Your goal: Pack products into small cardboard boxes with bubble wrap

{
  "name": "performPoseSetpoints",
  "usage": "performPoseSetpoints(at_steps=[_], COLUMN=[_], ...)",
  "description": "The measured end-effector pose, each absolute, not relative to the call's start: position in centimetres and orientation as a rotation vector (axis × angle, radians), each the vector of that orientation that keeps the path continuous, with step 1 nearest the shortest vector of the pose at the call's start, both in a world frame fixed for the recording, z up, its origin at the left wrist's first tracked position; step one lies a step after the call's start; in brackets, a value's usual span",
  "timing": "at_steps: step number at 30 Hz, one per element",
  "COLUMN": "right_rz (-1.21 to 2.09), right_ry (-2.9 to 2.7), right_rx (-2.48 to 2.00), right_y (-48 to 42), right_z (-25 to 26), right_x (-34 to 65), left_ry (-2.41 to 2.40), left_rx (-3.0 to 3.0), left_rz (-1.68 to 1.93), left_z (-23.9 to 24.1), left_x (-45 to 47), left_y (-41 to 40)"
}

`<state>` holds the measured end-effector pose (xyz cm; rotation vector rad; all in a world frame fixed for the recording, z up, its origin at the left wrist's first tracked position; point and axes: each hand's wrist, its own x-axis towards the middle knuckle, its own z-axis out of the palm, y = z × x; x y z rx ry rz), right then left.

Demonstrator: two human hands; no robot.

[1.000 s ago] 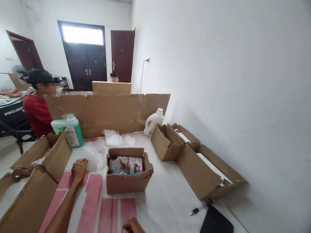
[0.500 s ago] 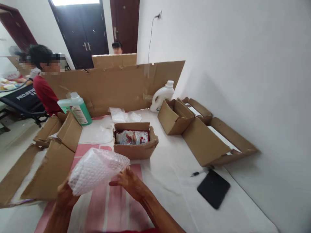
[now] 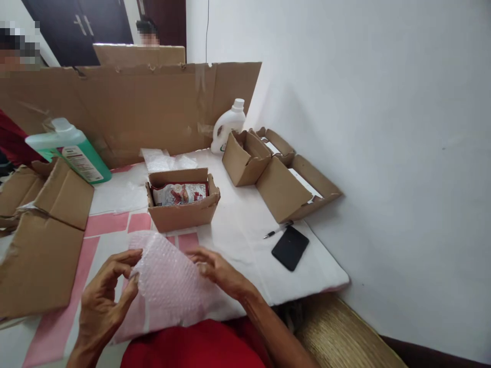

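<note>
A sheet of bubble wrap [image 3: 169,278] hangs slanted over the near part of the table, just in front of my body. My left hand [image 3: 105,296] pinches its left edge between thumb and fingers. On the other side, my right hand [image 3: 220,271] has its curled fingers on the upper right edge of the wrap; its thumb is hidden. Just beyond the wrap stands an open cardboard box [image 3: 184,217], in which a red and silver printed packet [image 3: 178,195] lies.
Cardboard boxes [image 3: 42,266] stand at the left, with more boxes [image 3: 284,194] by the wall. A green liquid bottle [image 3: 82,158], a white jug [image 3: 230,125] and flat clear plastic [image 3: 164,161] are at the back. A pen [image 3: 274,232] and black flat object [image 3: 290,248] lie right. Cardboard panel [image 3: 146,110] behind.
The bubble wrap has come lower and closer to my body, now spread between both hands. My right hand has closed in on its edge. The view has tilted down and turned right.
</note>
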<state>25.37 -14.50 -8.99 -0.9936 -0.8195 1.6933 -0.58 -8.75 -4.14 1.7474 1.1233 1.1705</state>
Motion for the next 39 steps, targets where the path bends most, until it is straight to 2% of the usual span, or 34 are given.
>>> performPoseSetpoints(at_steps=[3, 6, 9, 13, 16, 19, 23, 25, 29, 31, 36, 39], right_rz=[1.955, 1.957, 1.773, 1.673, 1.405, 1.132, 1.010, 0.949, 0.934, 0.930, 0.984, 1.012], right_ry=[-1.034, -0.955, -0.805, -0.729, -0.886, -0.920, -0.878, -0.913, -0.917, -0.871, -0.621, -0.426], right_rx=[-0.911, -0.978, -1.027, -1.199, -1.534, -1.710, -1.897, -2.046, -2.042, -1.946, -1.667, -1.568], right_y=[-15.1, -15.1, -14.5, -14.1, -14.4, -15.0, -16.5, -17.7, -19.5, -19.8, -19.8, -19.2], right_z=[-9.6, -10.2, -10.1, -10.5, -11.9, -13.4, -14.4, -14.7, -15.2, -15.5, -15.4, -15.2], right_x=[23.0, 22.5, 25.6, 31.9, 35.3, 37.1, 38.2, 38.2, 36.8, 36.1, 35.9, 35.9], left_ry=[1.322, 1.501, 1.266, 0.926, 0.874, 1.198, 1.747, 1.800, 1.691, 1.624, 1.420, 1.349], left_rx=[1.958, 2.350, 2.632, 2.748, 2.563, 2.289, 2.056, 2.044, 2.098, 1.981, 1.357, 1.139], left_rz=[1.305, 1.442, 1.418, 1.137, 1.010, 0.978, 0.517, 0.274, 0.079, 0.089, 0.396, 0.379], left_z=[-4.5, -4.3, -4.6, -7.9, -10.7, -11.7, -11.2, -11.3, -12.6, -12.9, -10.5, -8.7], left_x=[-0.9, -2.4, -3.1, -0.9, 0.8, 1.0, 1.2, 2.1, 4.0, 4.1, 1.9, 0.8], left_y=[-9.1, -9.3, -9.7, -10.3, -10.2, -8.8, -6.7, -6.2, -6.0, -5.7, -5.2, -5.7])
